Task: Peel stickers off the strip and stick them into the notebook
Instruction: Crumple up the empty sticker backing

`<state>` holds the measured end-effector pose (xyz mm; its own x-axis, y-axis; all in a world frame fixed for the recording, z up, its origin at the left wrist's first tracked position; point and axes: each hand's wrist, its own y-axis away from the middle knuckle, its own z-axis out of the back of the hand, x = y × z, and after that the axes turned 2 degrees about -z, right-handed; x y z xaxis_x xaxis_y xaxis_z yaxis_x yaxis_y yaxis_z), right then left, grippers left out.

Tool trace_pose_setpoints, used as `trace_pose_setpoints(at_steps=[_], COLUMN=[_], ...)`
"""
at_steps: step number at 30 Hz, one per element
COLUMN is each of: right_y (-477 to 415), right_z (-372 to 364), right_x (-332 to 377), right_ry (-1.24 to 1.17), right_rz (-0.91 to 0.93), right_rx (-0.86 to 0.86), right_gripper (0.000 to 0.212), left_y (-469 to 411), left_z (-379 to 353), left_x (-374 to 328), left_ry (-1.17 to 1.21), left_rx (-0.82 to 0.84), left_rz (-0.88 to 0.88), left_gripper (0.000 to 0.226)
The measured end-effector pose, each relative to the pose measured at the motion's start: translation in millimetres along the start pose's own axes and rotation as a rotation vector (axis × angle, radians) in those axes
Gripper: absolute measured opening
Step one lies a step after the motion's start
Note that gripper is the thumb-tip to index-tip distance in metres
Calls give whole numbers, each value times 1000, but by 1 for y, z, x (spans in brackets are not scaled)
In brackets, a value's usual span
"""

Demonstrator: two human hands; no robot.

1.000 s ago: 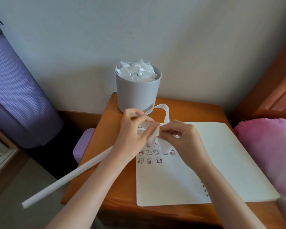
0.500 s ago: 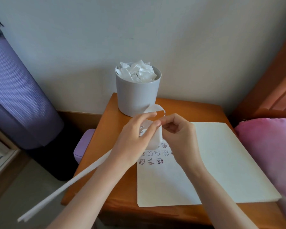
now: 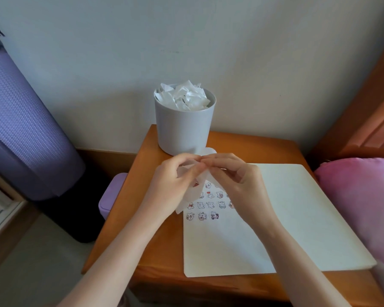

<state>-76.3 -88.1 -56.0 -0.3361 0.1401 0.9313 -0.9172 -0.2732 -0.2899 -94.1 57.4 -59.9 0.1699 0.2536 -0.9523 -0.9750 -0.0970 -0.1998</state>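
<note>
Two hands pinched the strip (image 3: pixel 191 196) above the notebook (image 3: pixel 297 218).
The left hand (image 3: pixel 173 189) and right hand (image 3: pixel 239 187) met fingertip to fingertip, curled onto the white strip, over the stuck stickers (image 3: pixel 208 204) (several rows); the notebook lay toward the table's (image 3: pixel 253 147) front right corner.

Single wide-angle view from the person's head, facing forward and down onto a wooden table (image 3: pixel 248 147) set against a wall (image 3: pixel 253 63). The left hand (image 3: pixel 175 187) and right hand (image 3: pixel 237 182) lie close, mid-frame; straight lines bend near the borders.
</note>
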Motion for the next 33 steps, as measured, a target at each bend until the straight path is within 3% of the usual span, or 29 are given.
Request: trace_pose_setpoints(at_steps=[5, 8, 11, 16, 23, 24, 26, 29, 33], right_y=[3, 4, 4, 2, 3, 4, 8, 14, 18], right_z=[1, 3, 2, 1, -1, -3, -5, -5, -5], right_x=[2, 0, -1, -2, 0, 1, 4, 7, 4], right_ry=[60, 265, 249, 161, 78, 81, 115, 314, 509], right_rz=[-53, -103, -136, -122, -108, -115, -140, -129, -48], right_rx=[33, 72, 146, 19, 46, 68, 120, 222, 229], right_gripper=[22, 56, 67, 33, 19, 20, 42, 67, 65], left_y=[1, 1, 2, 2, -1, -1, -3, -5, -5], left_z=[-1, -2, -3, -5, -6, -6, -6, -7, -5], left_x=[2, -1, -5, -3, 5, 4, 4, 6, 7], left_ry=[-33, -61, -23, -17, 3, 35, 77, 39, -26], left_rx=[-48, -48, -43, -84, -232, -255, -307, -360, -363], left_rz=[-13, -42, -62, -101, -87, -87, -92, -78, -78], left_gripper=[9, 5, 5, 5, 12, 11, 9, 10, 14])
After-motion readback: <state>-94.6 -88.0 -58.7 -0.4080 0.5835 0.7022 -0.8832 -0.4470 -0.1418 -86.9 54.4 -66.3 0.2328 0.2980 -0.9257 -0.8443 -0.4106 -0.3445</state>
